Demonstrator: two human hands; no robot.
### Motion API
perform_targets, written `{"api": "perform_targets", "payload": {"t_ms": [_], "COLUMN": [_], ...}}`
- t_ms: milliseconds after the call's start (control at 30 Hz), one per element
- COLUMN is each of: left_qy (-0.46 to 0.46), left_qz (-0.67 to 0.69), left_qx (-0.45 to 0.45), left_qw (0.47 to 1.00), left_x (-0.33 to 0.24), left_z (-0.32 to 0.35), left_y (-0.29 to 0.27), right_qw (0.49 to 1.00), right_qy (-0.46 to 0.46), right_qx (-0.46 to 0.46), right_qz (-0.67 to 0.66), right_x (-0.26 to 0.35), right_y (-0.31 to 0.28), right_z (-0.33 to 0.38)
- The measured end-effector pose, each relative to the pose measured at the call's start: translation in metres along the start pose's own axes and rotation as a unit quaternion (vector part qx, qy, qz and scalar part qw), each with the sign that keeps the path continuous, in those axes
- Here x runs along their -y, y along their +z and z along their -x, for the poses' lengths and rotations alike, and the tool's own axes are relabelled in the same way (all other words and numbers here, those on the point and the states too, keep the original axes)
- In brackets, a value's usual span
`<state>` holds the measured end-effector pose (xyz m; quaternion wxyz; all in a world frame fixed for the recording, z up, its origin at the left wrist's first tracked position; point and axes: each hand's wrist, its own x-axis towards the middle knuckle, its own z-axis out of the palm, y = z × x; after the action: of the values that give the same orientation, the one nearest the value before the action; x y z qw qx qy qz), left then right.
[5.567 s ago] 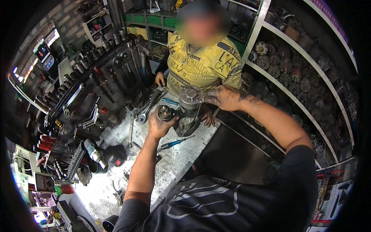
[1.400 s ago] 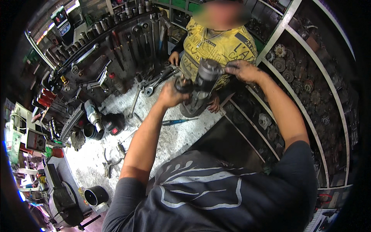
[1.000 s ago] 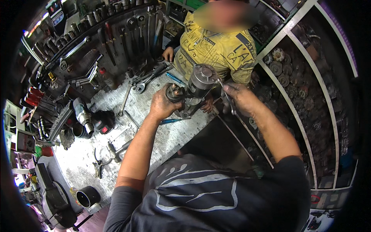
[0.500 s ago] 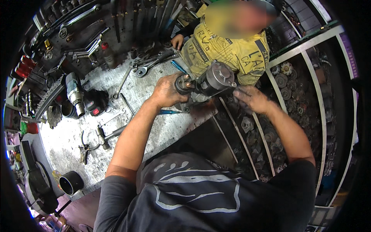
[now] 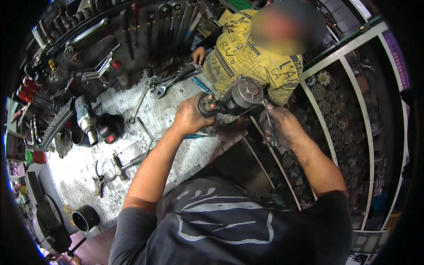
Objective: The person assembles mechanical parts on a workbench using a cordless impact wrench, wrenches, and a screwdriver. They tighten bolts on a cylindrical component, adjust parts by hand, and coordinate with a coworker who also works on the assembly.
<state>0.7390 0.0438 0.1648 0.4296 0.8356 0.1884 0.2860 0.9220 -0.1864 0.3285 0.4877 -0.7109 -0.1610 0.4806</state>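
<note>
My left hand is wrapped round the narrow end of a starter motor, which lies tilted over the far right edge of the workbench. My right hand is closed on a combination wrench. The wrench's ring end is up against the rear end of the motor, by a small stud; whether it sits fully over the stud I cannot tell. A blue-handled tool rests just beyond my left hand. Another blue-handled tool pokes out under my left wrist.
On the metal-topped bench lie a ratchet, a hammer, a cordless impact wrench and a black steel cylinder. A person in a yellow shirt stands across the bench. Racks of worn parts fill the right side.
My right hand has turned and come slightly nearer, so the wrench in it now shows clearly against the motor's end. My left hand keeps its grip. The whole view has shifted slightly.
</note>
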Motion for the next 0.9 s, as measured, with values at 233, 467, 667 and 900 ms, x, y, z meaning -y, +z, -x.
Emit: {"api": "perform_targets", "payload": {"t_ms": [233, 467, 667, 900], "left_qy": [-0.012, 0.006, -0.009, 0.026], "left_qz": [-0.007, 0.001, 0.047, 0.026], "left_qx": [-0.013, 0.055, 0.061, 0.032], "left_qw": [1.0, 0.998, 0.997, 0.999], "left_x": [-0.008, 0.006, 0.016, 0.015], "left_z": [0.003, -0.011, -0.012, -0.01], "left_y": [0.002, -0.005, -0.004, -0.003], "right_qw": [0.975, 0.773, 0.937, 0.998], "right_qy": [0.037, -0.262, -0.164, -0.026], "right_qx": [0.024, -0.02, 0.001, -0.027], "right_qz": [-0.218, 0.578, 0.31, -0.041], "right_x": [-0.01, 0.017, 0.006, -0.004], "right_y": [0.028, -0.043, -0.046, 0.008], "right_z": [-0.001, -0.038, -0.027, 0.001]}}
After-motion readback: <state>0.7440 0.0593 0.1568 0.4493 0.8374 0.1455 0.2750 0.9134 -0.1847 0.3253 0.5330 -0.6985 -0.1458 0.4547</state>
